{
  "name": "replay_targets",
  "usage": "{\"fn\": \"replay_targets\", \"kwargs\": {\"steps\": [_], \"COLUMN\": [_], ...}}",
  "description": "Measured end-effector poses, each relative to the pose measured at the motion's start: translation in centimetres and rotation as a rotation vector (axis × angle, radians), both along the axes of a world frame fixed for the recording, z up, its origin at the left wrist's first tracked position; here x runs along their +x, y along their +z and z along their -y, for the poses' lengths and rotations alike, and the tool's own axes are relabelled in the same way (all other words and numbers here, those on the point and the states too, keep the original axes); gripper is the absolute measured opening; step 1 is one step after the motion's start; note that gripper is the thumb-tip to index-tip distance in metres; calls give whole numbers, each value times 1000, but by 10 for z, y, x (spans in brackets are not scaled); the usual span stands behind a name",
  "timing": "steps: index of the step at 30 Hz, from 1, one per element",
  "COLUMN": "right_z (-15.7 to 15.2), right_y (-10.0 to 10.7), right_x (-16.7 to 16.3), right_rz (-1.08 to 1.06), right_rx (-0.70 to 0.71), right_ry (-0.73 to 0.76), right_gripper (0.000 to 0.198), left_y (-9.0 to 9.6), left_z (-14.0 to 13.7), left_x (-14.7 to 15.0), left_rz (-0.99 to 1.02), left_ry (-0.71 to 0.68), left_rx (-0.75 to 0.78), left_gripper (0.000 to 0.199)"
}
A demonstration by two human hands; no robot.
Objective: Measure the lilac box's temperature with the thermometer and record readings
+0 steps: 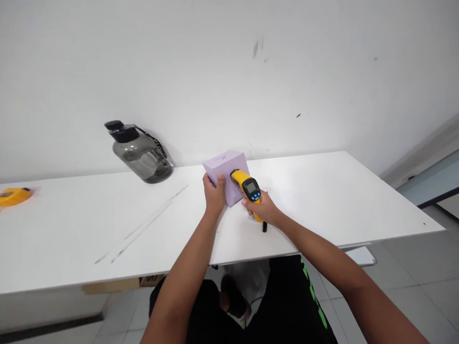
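My left hand (pixel 215 193) grips the left side of a pale purple box (pixel 234 167), thumb on its front face. The box stands on the white table near the wall, slightly turned. Wrapped round the handle of a yellow and black infrared thermometer (pixel 247 185) is my right hand (pixel 263 208). The thermometer's nose points at the front of the box, very close to it; I cannot tell whether they touch. Its small grey screen and blue buttons face up toward me. A black pen-like object (pixel 264 226) shows just below my right hand, partly hidden.
A large grey see-through bottle (pixel 143 155) with a black lid and strap stands by the wall to the left. At the far left lies a yellow and black object (pixel 15 196), cut off by the frame. The white table (pixel 322 205) ends in front of my legs.
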State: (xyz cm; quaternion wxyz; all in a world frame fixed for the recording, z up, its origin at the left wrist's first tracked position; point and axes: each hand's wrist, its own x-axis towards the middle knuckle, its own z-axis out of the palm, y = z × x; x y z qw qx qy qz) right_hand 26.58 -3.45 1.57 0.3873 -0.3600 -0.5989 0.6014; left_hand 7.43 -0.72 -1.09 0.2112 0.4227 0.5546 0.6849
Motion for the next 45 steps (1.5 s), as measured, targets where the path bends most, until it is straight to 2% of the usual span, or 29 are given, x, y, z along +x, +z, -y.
{"fn": "replay_targets", "kwargs": {"steps": [5, 11, 21, 27, 45], "right_z": [5, 3, 6, 6, 2], "right_y": [-5, -9, 5, 2, -3], "right_x": [-2, 0, 0, 0, 1], "right_rz": [38, 37, 69, 74, 44], "right_rx": [165, 163, 171, 164, 140], "right_ry": [-281, -402, -434, -432, -433], "right_gripper": [41, 43, 39, 39, 40], "left_y": [0, -1, 3, 2, 2], "left_z": [-1, -3, -2, -3, -4], "left_x": [0, -2, 0, 0, -1], "left_rz": [31, 72, 62, 56, 86], "left_ry": [-2, -6, 5, 12, -7], "left_rx": [-12, -22, -29, -21, -20], "left_gripper": [79, 79, 77, 73, 79]}}
